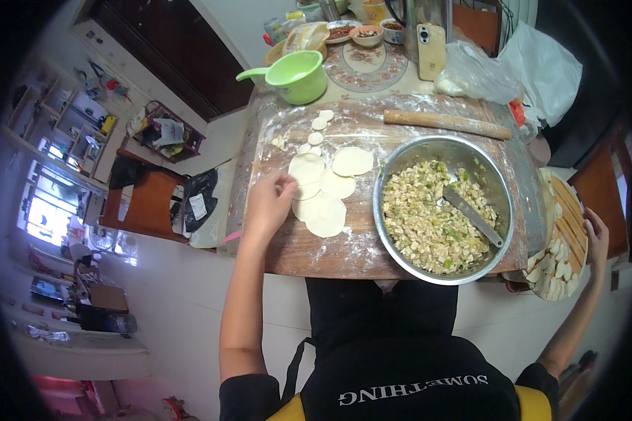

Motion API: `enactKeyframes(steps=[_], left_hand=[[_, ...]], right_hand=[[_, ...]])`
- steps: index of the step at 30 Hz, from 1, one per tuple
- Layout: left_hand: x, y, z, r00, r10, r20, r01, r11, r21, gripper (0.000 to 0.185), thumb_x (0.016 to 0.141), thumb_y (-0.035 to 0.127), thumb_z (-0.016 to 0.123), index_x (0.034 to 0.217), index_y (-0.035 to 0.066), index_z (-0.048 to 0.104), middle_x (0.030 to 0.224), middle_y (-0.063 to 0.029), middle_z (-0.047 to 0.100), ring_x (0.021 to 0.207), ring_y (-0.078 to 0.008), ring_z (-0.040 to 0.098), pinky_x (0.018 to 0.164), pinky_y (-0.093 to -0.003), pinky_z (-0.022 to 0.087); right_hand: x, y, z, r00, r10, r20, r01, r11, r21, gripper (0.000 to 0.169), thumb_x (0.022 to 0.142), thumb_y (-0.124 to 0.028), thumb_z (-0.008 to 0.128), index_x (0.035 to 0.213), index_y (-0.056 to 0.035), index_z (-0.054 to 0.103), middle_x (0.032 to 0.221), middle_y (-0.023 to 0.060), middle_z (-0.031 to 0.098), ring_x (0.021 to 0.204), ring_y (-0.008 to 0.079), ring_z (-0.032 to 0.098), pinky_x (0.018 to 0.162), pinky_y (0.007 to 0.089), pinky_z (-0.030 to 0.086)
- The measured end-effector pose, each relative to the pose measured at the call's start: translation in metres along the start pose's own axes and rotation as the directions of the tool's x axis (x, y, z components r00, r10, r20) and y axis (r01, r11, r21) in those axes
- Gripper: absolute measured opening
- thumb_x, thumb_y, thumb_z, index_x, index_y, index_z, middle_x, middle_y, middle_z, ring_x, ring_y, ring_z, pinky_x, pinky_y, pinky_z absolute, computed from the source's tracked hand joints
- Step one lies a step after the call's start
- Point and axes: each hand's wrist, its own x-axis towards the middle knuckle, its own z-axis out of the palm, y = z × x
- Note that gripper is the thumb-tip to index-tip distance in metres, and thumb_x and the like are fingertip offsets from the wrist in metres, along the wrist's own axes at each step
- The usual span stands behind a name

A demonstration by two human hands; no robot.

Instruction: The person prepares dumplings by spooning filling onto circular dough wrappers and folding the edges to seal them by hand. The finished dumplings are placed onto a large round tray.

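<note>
My left hand is at the left side of several thin round dough wrappers, which partly overlap on the floured wooden board. Its fingers are curled beside a wrapper's edge; whether they pinch it is unclear. Off to the right, my right hand is at the outer rim of a round slatted wooden tray. Folded dumplings lie on the tray's near part. Between my hands stands a steel bowl of chopped filling, with a metal spatula resting in it.
Small dough discs lie beyond the wrappers. A rolling pin rests behind the bowl. Farther back are a green plastic ladle, a phone standing upright, plastic bags and small bowls. A chair stands at left.
</note>
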Motion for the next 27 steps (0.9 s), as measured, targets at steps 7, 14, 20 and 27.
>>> enactKeyframes(steps=[7, 14, 20, 27], left_hand=[[0.063, 0.040, 0.062, 0.997, 0.018, 0.073, -0.029, 0.986, 0.162, 0.022, 0.080, 0.023, 0.063, 0.081, 0.002, 0.069, 0.078, -0.0176, 0.066, 0.077, -0.0342, 0.063, 0.071, -0.0425, 0.048], [0.070, 0.025, 0.076, 0.986, 0.167, 0.001, -0.167, 0.986, 0.019, 0.017, 0.085, 0.015, 0.054, 0.087, -0.001, 0.060, 0.081, -0.0205, 0.063, 0.076, -0.0345, 0.061, 0.070, -0.0440, 0.047], [0.053, 0.042, 0.051, 0.946, -0.285, 0.157, 0.295, 0.544, -0.785, 0.022, 0.098, 0.015, 0.040, 0.111, -0.001, 0.049, 0.110, -0.0154, 0.059, 0.090, -0.0276, 0.061, 0.074, -0.0368, 0.052], [0.026, 0.007, 0.018, 0.839, -0.038, 0.542, 0.490, -0.379, -0.785, 0.037, 0.096, 0.008, 0.041, 0.128, -0.012, 0.036, 0.129, -0.0229, 0.047, 0.120, -0.0319, 0.048, 0.107, -0.0447, 0.037]], right_hand=[[-0.036, -0.262, 0.079, 0.956, -0.163, 0.246, 0.138, 0.984, 0.116, 0.023, 0.082, -0.011, 0.063, 0.101, 0.0023, 0.066, 0.092, 0.0092, 0.067, 0.082, 0.0143, 0.063, 0.073, 0.0259, 0.048], [-0.043, -0.332, 0.150, 0.700, -0.506, 0.504, 0.684, 0.677, -0.270, 0.012, 0.075, -0.013, 0.066, 0.081, -0.0025, 0.067, 0.079, 0.0122, 0.058, 0.082, 0.0293, 0.057, 0.075, 0.0390, 0.047], [-0.032, -0.354, 0.167, 0.629, -0.296, 0.719, 0.773, 0.340, -0.536, 0.018, 0.080, -0.011, 0.052, 0.087, -0.0010, 0.065, 0.079, 0.0151, 0.060, 0.084, 0.0317, 0.058, 0.075, 0.0420, 0.047], [0.003, -0.341, 0.171, 0.651, -0.207, 0.730, 0.655, 0.640, -0.402, 0.020, 0.073, -0.001, 0.052, 0.089, 0.0014, 0.064, 0.082, 0.0226, 0.063, 0.079, 0.0378, 0.063, 0.072, 0.0439, 0.050]])
